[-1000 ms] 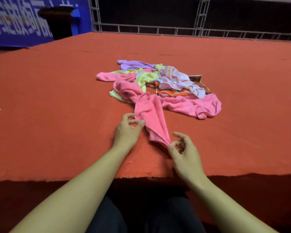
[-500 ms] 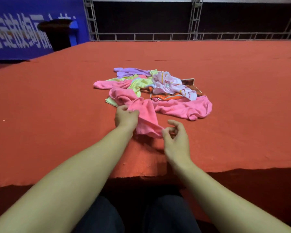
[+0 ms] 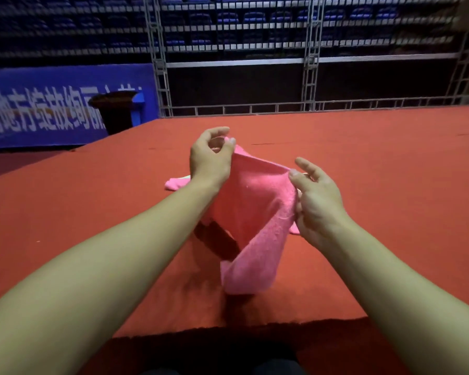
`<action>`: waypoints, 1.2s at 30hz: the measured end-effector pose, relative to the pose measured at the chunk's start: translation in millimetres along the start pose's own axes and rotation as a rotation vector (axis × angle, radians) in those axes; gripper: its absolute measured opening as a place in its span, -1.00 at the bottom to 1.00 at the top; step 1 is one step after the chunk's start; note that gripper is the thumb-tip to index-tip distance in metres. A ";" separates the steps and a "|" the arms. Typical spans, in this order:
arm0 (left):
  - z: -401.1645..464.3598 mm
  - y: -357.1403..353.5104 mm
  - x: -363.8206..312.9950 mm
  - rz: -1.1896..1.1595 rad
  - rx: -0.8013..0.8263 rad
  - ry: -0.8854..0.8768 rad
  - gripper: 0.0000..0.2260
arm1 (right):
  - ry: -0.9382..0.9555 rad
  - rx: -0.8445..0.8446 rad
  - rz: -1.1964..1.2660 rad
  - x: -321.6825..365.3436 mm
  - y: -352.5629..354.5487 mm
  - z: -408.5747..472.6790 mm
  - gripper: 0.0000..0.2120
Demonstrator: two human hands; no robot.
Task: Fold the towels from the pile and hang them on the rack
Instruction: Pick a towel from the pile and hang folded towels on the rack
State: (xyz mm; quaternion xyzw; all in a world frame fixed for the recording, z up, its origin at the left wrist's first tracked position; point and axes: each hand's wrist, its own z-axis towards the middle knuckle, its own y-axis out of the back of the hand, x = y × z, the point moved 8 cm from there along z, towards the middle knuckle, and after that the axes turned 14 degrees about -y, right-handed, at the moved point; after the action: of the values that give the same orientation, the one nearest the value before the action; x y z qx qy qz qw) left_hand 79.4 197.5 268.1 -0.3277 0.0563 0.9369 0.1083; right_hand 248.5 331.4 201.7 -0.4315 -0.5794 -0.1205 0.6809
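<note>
The left hand [image 3: 210,155], at the frame's centre, pinches one upper corner of the pink towel [image 3: 255,220] between thumb and curled fingers. The right hand [image 3: 318,201], a little lower and to the right, pinches the other corner with its thumb while the remaining fingers spread loosely. A second ago both hands worked low on the table [image 3: 390,185], plucking the towel's near end while the rest trailed back into the pile; now the towel hangs lifted between them, its top edge stretched and its lower end drooping to a soft fold near the table's front edge. That likely means one towel is separated and being opened flat for its first fold.

The towel looks like fuzzy terry, limp and creased. Behind the left wrist, a pink end of the pile [image 3: 173,183] peeks out; the rest is hidden. The table is covered in matte red felt-like cloth. No rack can be made out. A blue banner [image 3: 38,109] fills the upper left, a metal truss [image 3: 160,77] beside it.
</note>
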 end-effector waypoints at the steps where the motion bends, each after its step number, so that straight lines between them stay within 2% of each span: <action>1: -0.9 -9.0 -1.3 0.001 0.015 -0.007 -0.85 | -0.010 -0.002 0.000 -0.4 5.5 1.1 -0.75; 8: -13.9 -121.9 35.5 0.000 0.168 0.032 -0.87 | -0.025 -0.182 -0.126 -12.2 86.1 33.3 -0.80; 11: -13.5 -196.7 47.3 -0.046 0.392 0.038 -0.76 | 0.034 -0.300 -0.233 7.4 132.3 61.5 -0.76; 14: -41.0 -255.5 68.6 -0.122 0.651 0.165 -0.58 | -0.016 -0.435 -0.413 15.9 187.5 95.3 -0.59; 18: -86.5 -255.8 95.3 -0.137 0.671 0.132 -0.70 | -0.116 -0.611 -0.695 -13.4 259.7 113.3 -0.52; 21: -131.2 -223.5 109.5 0.028 0.774 0.026 -0.73 | -0.176 -0.598 -0.922 -45.2 277.2 108.6 -0.60; 25: -179.6 -186.5 111.3 0.050 0.997 0.014 -0.71 | -0.277 -0.468 -1.143 -74.2 268.0 94.7 -0.61; 28: -183.8 -183.7 109.1 0.056 0.984 0.002 -0.71 | -0.364 -0.369 -1.308 -90.0 259.0 82.2 -0.51; 30: -183.6 -190.8 104.0 0.068 0.965 -0.026 -0.74 | -0.352 -0.339 -1.370 -94.3 254.0 77.2 -0.47; 34: -183.2 -213.2 80.4 0.016 0.939 -0.127 -0.72 | -0.200 -0.401 -1.346 -81.9 247.7 67.4 -0.45; 36: -186.2 -226.1 69.3 0.009 0.958 -0.150 -0.69 | -0.234 -0.425 -1.456 -85.9 252.3 62.9 -0.37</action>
State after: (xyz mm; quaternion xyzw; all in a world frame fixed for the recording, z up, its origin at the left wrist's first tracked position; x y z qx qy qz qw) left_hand 192.9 395.4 71.8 -0.1722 0.4747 0.8271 0.2469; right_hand 347.2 499.3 9.2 -0.0726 -0.7501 -0.6008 0.2666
